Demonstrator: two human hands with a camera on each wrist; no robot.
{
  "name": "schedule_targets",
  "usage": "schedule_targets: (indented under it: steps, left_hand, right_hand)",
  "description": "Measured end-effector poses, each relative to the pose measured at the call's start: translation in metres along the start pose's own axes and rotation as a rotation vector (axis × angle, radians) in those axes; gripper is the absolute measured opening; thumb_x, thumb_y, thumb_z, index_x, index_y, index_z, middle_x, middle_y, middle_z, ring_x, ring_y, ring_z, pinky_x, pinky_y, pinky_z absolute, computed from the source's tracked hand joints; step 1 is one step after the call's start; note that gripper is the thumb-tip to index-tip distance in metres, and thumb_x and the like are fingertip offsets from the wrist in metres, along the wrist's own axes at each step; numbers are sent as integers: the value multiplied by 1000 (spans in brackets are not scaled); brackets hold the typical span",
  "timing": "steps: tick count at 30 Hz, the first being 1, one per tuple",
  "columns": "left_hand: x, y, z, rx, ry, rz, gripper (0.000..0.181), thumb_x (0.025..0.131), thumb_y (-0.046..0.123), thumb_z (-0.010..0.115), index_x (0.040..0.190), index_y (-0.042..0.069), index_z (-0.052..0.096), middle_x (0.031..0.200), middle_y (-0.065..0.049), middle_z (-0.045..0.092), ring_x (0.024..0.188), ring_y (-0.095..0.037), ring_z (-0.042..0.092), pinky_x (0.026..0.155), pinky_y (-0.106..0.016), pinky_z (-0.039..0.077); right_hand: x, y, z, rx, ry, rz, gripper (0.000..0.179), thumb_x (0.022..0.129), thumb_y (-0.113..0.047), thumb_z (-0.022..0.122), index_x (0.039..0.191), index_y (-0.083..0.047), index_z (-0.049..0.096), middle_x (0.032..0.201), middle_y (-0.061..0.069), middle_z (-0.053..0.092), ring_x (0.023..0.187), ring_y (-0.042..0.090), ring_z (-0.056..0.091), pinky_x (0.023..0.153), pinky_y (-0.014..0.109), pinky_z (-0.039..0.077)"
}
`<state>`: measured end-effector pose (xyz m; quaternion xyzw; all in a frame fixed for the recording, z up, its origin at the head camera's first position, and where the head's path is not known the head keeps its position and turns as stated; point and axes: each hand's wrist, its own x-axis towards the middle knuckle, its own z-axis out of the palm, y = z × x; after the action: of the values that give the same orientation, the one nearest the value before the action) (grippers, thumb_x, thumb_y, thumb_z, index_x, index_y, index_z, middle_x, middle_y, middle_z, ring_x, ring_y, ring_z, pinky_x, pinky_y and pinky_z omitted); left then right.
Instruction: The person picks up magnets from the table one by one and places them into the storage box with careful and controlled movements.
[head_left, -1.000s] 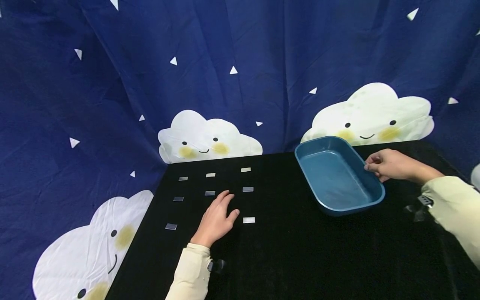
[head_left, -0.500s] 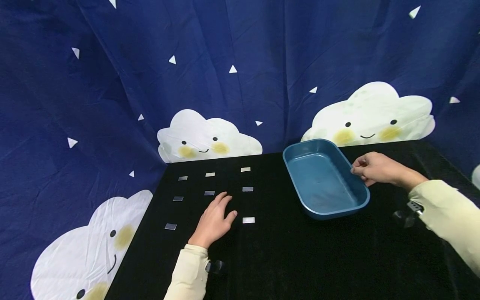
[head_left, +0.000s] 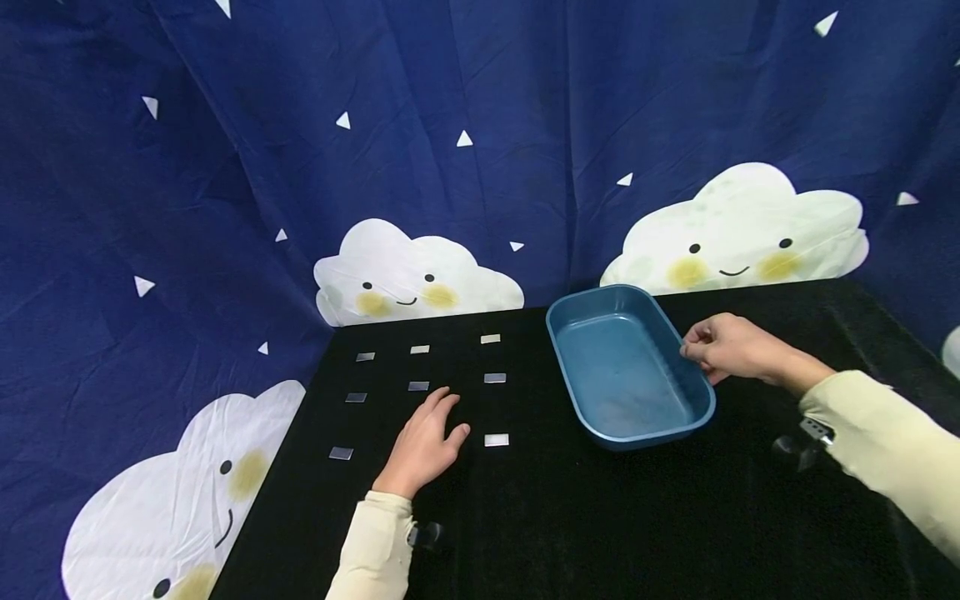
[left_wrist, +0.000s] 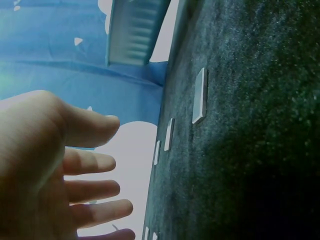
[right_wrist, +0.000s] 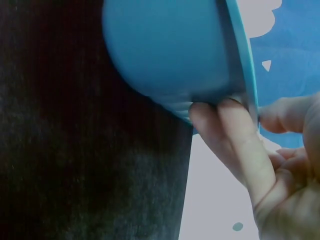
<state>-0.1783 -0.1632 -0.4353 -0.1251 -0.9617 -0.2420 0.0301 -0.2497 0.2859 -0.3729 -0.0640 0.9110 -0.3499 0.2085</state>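
A blue rectangular basin [head_left: 622, 367] with rounded corners and nothing in it is at the right of the black tabletop. My right hand [head_left: 731, 348] pinches its right rim, thumb on one side and fingers under the lip, as the right wrist view shows on the basin wall [right_wrist: 165, 45]. Over the left part of the table my left hand [head_left: 426, 442] hovers with relaxed, spread fingers, holding nothing. Several small flat rectangular pieces lie around it in rows, among them a whitish piece [head_left: 497, 440] right of the thumb and a greyish piece [head_left: 418, 386] just beyond the fingertips.
More of these pieces lie to the left, such as the front-left piece [head_left: 341, 453] and the back-left piece [head_left: 365, 357]. A blue curtain [head_left: 525, 150] with white clouds and triangles hangs behind the table [head_left: 570, 517] and along its left side.
My right hand has moved left and slightly nearer with the basin, bringing it closer to the small pieces. My left hand has barely shifted, and the pieces lie as before.
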Motion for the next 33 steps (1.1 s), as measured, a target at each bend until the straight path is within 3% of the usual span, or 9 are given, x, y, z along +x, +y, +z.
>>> schedule_targets:
  steps: [20, 33]
  left_hand:
    - [-1, -9, 0, -16, -9, -33, 49, 96, 25, 62, 139, 4, 54, 154, -17, 43, 140, -36, 46, 112, -57, 39]
    - [-3, -10, -1, -37, 8, -36, 48, 96, 27, 61, 138, 5, 55, 154, -15, 43, 140, -35, 46, 112, -56, 39]
  right_hand:
    - [3, -24, 46, 94, -51, 13, 29, 99, -21, 52, 113, 4, 59, 99, 14, 63, 83, 16, 67, 73, 32, 60]
    - [9, -27, 72, 203, -82, 14, 26, 98, -19, 54, 110, 3, 58, 100, 14, 63, 82, 17, 69, 75, 32, 60]
